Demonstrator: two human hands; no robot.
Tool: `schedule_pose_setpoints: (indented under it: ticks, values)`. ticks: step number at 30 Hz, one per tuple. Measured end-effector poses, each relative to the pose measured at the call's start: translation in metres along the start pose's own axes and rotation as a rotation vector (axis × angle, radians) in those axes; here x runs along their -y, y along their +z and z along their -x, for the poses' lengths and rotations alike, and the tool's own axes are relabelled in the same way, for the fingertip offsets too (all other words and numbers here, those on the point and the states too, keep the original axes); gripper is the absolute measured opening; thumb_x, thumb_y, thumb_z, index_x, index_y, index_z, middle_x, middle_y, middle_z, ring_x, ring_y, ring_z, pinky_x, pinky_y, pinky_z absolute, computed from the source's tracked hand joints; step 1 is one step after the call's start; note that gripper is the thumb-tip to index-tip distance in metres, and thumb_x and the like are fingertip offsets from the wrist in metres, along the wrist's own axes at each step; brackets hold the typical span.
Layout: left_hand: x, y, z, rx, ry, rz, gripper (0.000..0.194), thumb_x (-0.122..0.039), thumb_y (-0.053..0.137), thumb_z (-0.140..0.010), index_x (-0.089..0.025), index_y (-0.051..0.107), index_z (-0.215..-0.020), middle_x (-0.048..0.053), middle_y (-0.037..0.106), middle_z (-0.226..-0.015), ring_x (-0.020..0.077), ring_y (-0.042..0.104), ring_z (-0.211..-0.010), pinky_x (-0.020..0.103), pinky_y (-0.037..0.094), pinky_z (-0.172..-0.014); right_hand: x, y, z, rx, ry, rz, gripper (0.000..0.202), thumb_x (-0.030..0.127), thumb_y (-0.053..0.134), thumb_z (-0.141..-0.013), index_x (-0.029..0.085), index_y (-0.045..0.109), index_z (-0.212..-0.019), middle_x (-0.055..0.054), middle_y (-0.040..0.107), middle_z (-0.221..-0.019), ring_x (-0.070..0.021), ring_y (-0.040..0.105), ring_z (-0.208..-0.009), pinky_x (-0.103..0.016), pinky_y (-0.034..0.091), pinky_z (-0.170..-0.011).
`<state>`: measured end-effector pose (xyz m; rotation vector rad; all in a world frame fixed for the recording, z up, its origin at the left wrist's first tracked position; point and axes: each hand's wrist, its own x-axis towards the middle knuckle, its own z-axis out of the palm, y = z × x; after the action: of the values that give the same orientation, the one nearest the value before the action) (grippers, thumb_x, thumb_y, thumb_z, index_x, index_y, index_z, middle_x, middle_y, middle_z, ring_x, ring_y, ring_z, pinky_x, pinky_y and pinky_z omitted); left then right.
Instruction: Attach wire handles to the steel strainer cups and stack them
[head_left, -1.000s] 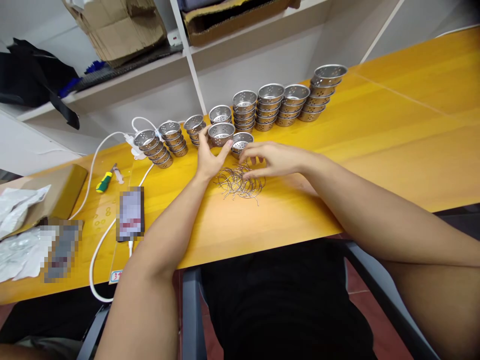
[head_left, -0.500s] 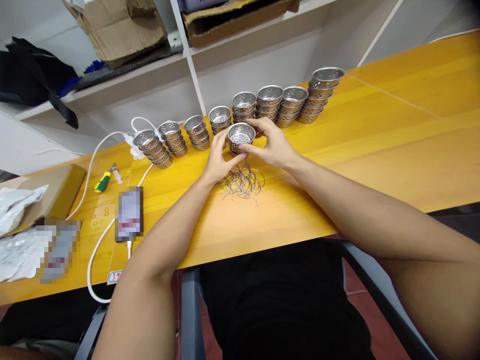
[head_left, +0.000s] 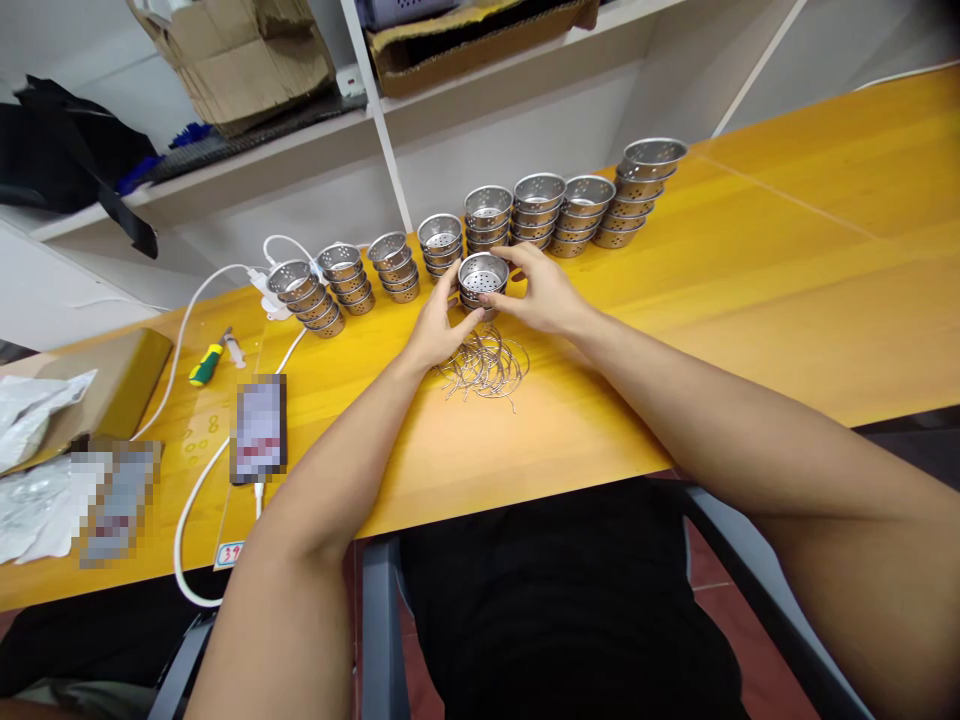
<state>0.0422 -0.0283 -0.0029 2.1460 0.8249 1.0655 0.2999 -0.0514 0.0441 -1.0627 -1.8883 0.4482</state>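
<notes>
Both hands surround a round steel strainer basket (head_left: 482, 272) with a holed bottom, sitting in a short stack at the middle of the table. My left hand (head_left: 441, 322) has its fingers curved along the left side, thumb at the front. From the right, my right hand (head_left: 541, 290) grips it between the thumb in front and the fingers behind. Just below the hands lies a loose pile of bent thin wire rings (head_left: 487, 368). Behind stand several stacks of like baskets in a row, among them a left stack (head_left: 306, 300) and a tall right stack (head_left: 637, 195).
A phone (head_left: 259, 430) with a white cable lies on the left, near a green-and-yellow screwdriver (head_left: 206, 365). Farther left are a cardboard box (head_left: 112, 390) and plastic bags (head_left: 37, 510). White shelves (head_left: 517, 130) rise behind the table (head_left: 787, 320).
Both hands have brought the strainer basket down slightly, and more of the basket beneath it shows. The wire rings and the other stacks lie as before.
</notes>
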Motion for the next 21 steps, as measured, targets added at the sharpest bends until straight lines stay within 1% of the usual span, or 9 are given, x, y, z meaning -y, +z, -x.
schedule_pose_setpoints:
  ticks: [4,7,9,12,15,17,21]
  values:
    - [-0.002,-0.001,0.001,0.017,-0.010,-0.014,0.098,-0.060,0.073,-0.114,-0.031,0.024,-0.194,0.021,0.041,-0.202,0.0438,0.053,-0.184,0.071,0.051,-0.151,-0.001,0.000,0.000,-0.007,-0.001,-0.039,0.095,0.078,0.099,-0.085,0.024,0.077,-0.160,-0.020,0.078,-0.152,-0.0489,0.076,-0.139,-0.074,0.067,-0.121]
    - [-0.005,0.000,0.002,0.018,-0.015,-0.033,0.096,-0.054,0.071,-0.116,-0.032,0.022,-0.196,0.019,0.038,-0.204,0.0416,0.053,-0.185,0.070,0.052,-0.151,0.000,0.002,0.001,-0.031,0.018,-0.096,0.099,0.093,0.090,-0.089,0.024,0.077,-0.159,-0.023,0.078,-0.155,-0.0490,0.076,-0.142,-0.074,0.067,-0.123]
    - [-0.007,0.000,0.003,0.016,-0.015,-0.037,0.096,-0.048,0.070,-0.115,-0.031,0.022,-0.196,0.018,0.037,-0.204,0.0396,0.052,-0.186,0.069,0.052,-0.151,0.000,0.003,0.000,-0.040,0.040,-0.113,0.100,0.099,0.085,-0.090,0.025,0.079,-0.157,-0.023,0.079,-0.155,-0.0486,0.077,-0.141,-0.074,0.068,-0.122]
    - [-0.009,-0.001,0.002,0.024,-0.016,-0.032,0.095,-0.042,0.070,-0.115,-0.029,0.023,-0.196,0.019,0.038,-0.204,0.0388,0.050,-0.188,0.068,0.051,-0.153,-0.001,0.003,-0.002,-0.031,0.061,-0.117,0.106,0.106,0.086,-0.084,0.027,0.081,-0.154,-0.021,0.081,-0.153,-0.0483,0.078,-0.137,-0.074,0.068,-0.121]
    - [-0.010,-0.002,0.001,0.036,-0.024,-0.046,0.095,-0.036,0.070,-0.114,-0.029,0.023,-0.197,0.019,0.038,-0.204,0.0396,0.049,-0.188,0.071,0.049,-0.154,-0.002,-0.001,-0.006,-0.023,0.062,-0.112,0.111,0.111,0.085,-0.079,0.027,0.084,-0.151,-0.021,0.082,-0.148,-0.0476,0.080,-0.131,-0.074,0.069,-0.121]
    - [-0.010,-0.003,0.001,0.040,-0.028,-0.059,0.096,-0.032,0.070,-0.114,-0.030,0.022,-0.197,0.019,0.038,-0.204,0.0401,0.050,-0.188,0.072,0.050,-0.153,-0.002,-0.004,-0.008,-0.010,0.050,-0.096,0.110,0.112,0.085,-0.079,0.027,0.086,-0.149,-0.020,0.083,-0.142,-0.0475,0.081,-0.127,-0.074,0.069,-0.120]
    - [-0.012,-0.005,0.003,0.069,-0.013,-0.093,0.101,-0.028,0.070,-0.113,-0.031,0.016,-0.198,0.019,0.036,-0.205,0.0417,0.048,-0.189,0.073,0.050,-0.153,-0.002,-0.008,-0.009,0.024,0.032,-0.061,0.102,0.108,0.086,-0.083,0.027,0.087,-0.147,-0.019,0.082,-0.134,-0.0471,0.082,-0.121,-0.077,0.069,-0.119]
